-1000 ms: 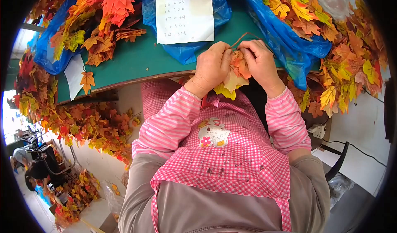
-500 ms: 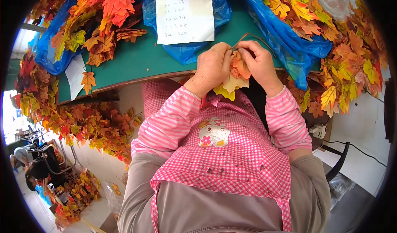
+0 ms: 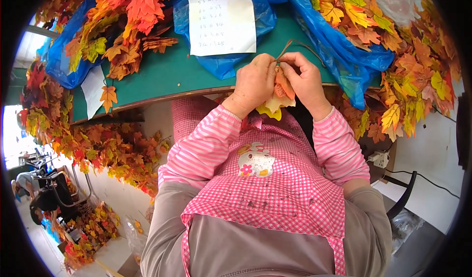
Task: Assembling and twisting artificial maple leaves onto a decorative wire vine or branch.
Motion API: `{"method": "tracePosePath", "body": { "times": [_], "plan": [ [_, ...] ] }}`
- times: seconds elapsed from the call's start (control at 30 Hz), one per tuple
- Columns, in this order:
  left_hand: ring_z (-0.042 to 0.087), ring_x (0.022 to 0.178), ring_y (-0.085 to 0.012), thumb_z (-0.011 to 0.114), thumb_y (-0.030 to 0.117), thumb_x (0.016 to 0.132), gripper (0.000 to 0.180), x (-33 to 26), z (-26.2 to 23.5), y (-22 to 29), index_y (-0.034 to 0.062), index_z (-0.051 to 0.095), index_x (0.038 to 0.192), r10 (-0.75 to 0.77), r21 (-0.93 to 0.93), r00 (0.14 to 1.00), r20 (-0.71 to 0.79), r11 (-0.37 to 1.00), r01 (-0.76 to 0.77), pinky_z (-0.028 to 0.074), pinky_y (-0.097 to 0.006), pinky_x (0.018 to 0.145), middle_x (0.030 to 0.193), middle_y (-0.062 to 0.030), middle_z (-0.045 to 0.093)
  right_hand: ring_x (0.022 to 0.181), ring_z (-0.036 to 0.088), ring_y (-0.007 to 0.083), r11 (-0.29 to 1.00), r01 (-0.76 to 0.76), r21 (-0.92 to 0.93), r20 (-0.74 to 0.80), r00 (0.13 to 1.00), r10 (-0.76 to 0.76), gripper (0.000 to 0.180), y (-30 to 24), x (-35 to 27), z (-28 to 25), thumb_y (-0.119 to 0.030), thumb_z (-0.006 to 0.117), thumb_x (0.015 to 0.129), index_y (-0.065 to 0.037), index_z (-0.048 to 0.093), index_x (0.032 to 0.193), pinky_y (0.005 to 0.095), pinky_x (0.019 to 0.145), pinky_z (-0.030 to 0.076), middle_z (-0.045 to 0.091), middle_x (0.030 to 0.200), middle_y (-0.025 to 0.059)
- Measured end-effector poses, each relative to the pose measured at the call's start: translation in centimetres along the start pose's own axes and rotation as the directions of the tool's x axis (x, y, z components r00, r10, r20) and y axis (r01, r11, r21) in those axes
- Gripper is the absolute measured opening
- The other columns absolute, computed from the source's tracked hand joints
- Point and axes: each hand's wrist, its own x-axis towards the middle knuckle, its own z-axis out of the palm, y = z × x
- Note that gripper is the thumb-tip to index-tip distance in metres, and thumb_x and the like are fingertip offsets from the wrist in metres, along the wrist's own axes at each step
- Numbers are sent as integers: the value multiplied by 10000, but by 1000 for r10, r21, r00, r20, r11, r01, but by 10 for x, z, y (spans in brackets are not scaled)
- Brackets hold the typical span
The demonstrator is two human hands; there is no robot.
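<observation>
So we've got a small bunch of fake leaves [image 3: 279, 96] pinched between both hands, right at the near edge of the desk [image 3: 172, 77], just above our lap. It looks like about three leaves stacked together: orange on top, pale one under it, a yellow tip poking out the bottom. A thin brown stem [image 3: 295, 43] loops up from where our fingers meet and arcs off to the right.

Our left hand [image 3: 253, 82] is curled shut around the left side of the bunch, thumb pressed in. Our right hand [image 3: 307, 77] is closed too, fingertips pinching the top where leaves and stem join.

Our guess for doing this bit well: keep the pinch tight at the join so the leaves don't fan out or slip, and let the left hand steady the stack while the right does the fiddly work. Keeping the loose stem clear of the blue bag edge should help too.

Counting outward: one stem in hand, one white sheet of paper [image 3: 221, 16] with writing, a second smaller white slip [image 3: 92, 87] at the left, one stray orange leaf [image 3: 108, 96] lying by it. Blue plastic bags [image 3: 339, 55], at least two, hold leaf piles [image 3: 128, 21] too many to count.
</observation>
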Motion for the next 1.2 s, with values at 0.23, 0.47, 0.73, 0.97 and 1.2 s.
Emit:
{"method": "tracePosePath", "body": {
  "times": [0.23,0.47,0.73,0.97,1.2],
  "plan": [
    [641,745,-363,624,80,894,76,-1,-4,6,46,615,961,102,5,995,-19,995,-102,511,-425,621,844,-147,634,765,603,85,998,-1,63,-139,990,10,197,-1,20,-15,-105,627,951,-5,590,1116,237,662,488,654,873,44],
    [658,762,-354,614,140,894,177,4,-15,22,48,659,1039,102,54,990,-94,994,-97,524,-425,650,901,-153,652,794,583,52,972,-62,228,-143,985,96,69,-2,16,-2,-51,627,946,-14,623,1003,199,714,477,647,894,-8],
    [514,1133,-363,668,119,826,365,12,-20,31,61,622,1183,-34,92,975,-218,994,55,436,-447,929,1250,-147,528,778,574,30,987,35,157,-178,984,-7,77,-6,4,11,-63,648,941,-50,665,1015,178,611,451,660,922,-24],
    [653,801,-326,685,158,841,277,2,-17,34,52,662,1096,-205,-3,979,-8,979,205,515,-410,713,927,-135,669,836,588,61,979,25,200,-182,983,12,83,-4,-4,10,-36,645,936,-34,659,1018,215,733,483,665,942,-2],
    [601,588,-131,561,159,955,225,16,-24,14,-30,651,1036,-438,-470,751,494,592,655,465,-261,512,818,-91,694,865,602,98,974,189,122,-182,969,-165,96,1,-4,14,9,651,904,-18,663,995,228,770,485,654,980,35]
  ]
}}
